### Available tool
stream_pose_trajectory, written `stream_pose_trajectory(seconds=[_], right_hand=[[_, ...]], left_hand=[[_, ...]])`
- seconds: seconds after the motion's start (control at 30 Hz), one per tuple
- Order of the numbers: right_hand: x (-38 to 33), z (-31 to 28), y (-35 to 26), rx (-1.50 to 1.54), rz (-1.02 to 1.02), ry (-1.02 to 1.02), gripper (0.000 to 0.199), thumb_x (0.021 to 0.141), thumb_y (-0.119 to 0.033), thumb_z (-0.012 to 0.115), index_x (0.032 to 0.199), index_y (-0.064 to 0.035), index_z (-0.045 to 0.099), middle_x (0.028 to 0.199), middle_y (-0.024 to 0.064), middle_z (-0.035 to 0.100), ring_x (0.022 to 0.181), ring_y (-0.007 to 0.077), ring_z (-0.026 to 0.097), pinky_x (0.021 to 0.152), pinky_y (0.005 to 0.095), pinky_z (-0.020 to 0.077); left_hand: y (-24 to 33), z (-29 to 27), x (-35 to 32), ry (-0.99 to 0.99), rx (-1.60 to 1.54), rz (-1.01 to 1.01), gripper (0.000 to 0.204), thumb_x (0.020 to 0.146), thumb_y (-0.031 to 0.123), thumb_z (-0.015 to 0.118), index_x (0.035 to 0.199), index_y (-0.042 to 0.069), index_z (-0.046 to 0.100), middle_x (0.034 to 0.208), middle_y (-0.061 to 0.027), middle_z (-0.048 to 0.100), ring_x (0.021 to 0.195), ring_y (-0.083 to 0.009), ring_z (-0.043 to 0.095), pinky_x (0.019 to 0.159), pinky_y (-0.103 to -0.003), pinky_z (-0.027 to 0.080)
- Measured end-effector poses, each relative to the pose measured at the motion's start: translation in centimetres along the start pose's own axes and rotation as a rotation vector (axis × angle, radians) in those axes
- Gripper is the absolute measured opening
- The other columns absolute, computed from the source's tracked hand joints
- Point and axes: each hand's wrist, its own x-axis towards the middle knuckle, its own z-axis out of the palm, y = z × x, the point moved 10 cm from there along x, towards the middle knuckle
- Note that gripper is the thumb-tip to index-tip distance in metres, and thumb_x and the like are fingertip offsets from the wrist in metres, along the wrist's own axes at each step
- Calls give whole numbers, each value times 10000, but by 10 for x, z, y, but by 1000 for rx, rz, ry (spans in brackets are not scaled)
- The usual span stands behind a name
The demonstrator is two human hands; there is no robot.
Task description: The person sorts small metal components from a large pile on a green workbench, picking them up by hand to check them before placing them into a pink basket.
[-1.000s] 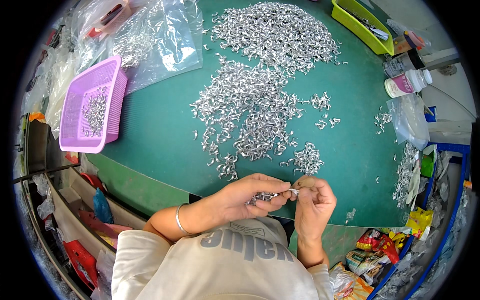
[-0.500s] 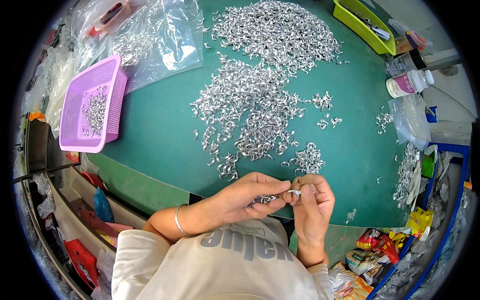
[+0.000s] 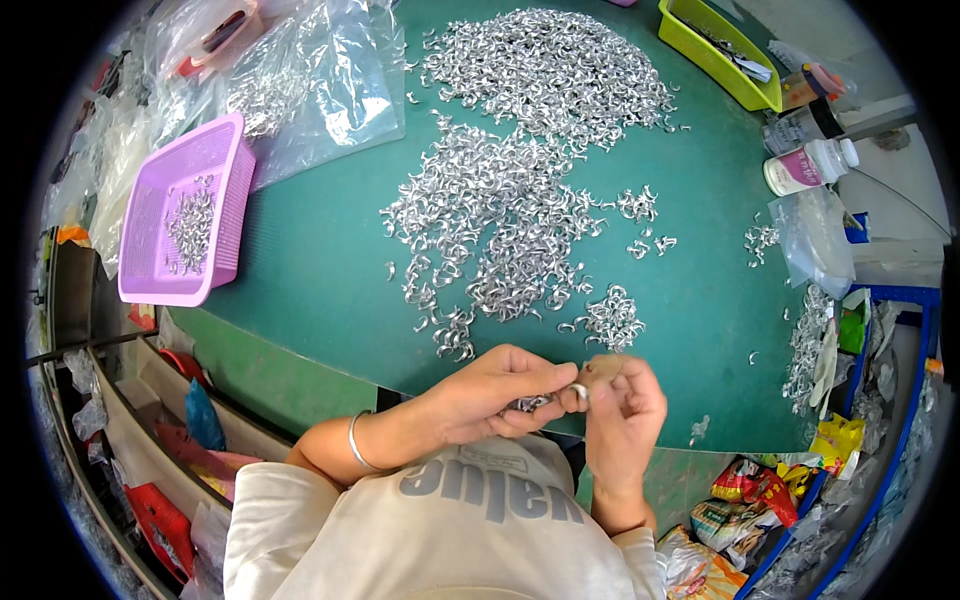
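Note:
Just over the near edge of the green table (image 3: pixel 320 290), my left hand (image 3: pixel 500 390) is cupped around several small curved silver metal pieces (image 3: pixel 527 403). Its thumb and fingertip meet my right hand (image 3: pixel 622 410). Between the fingertips of both hands is one curved silver piece (image 3: pixel 579 391); the right thumb and forefinger pinch it, and their exact hold is partly hidden. Beyond the hands lies a small heap of the same pieces (image 3: pixel 612 320). Farther out spread a broad middle pile (image 3: pixel 490 215) and a large far pile (image 3: pixel 545 70).
At the left, a purple basket (image 3: pixel 243 190) holds some silver pieces. Behind it lies a clear plastic bag (image 3: pixel 350 100). A yellow-green tray (image 3: pixel 700 60) and a white bottle (image 3: pixel 805 167) stand at the far right. More pieces (image 3: pixel 806 350) line the right edge.
The silver piece between my fingertips has turned and sits lower, nearer the left fingertips. My right fingers have shifted slightly around it. My left hand stays nearly still.

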Motion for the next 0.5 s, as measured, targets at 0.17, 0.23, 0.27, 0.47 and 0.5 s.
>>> stream_pose_trajectory(seconds=[0.17,0.23,0.27,0.47,0.5], right_hand=[[-1,34,-45,-727,-456,-220,230,649,105,653,852,52,561,723,95,592,639,156,533,574,276,434],[11,11,-46,-680,-453,-114,194,655,78,652,833,49,581,700,80,582,622,160,522,568,277,428],[19,-9,-45,-646,-438,-22,195,664,64,648,847,47,581,711,83,581,630,165,525,581,273,428],[116,-51,-38,-1115,-378,5,398,735,-141,640,1104,-45,524,1103,122,514,1015,255,464,874,338,346],[129,-46,-37,-1204,-455,-41,450,744,-183,637,1153,-60,496,1184,124,474,1102,275,418,929,367,305]], left_hand=[[8,-8,7,42,139,108,215,870,208,518,766,21,547,590,16,438,425,-20,265,361,-179,150],[12,-11,12,16,137,130,198,872,183,503,773,14,537,611,-18,456,423,-26,283,357,-177,166],[14,-11,12,-13,127,149,191,873,168,493,787,3,535,631,-48,470,421,-30,298,353,-174,181],[28,-4,20,-115,45,216,119,759,106,429,710,0,449,664,-180,497,348,-95,312,304,-210,216],[31,-6,24,-128,7,229,123,756,112,428,714,-2,449,668,-183,499,345,-100,310,300,-212,218]])
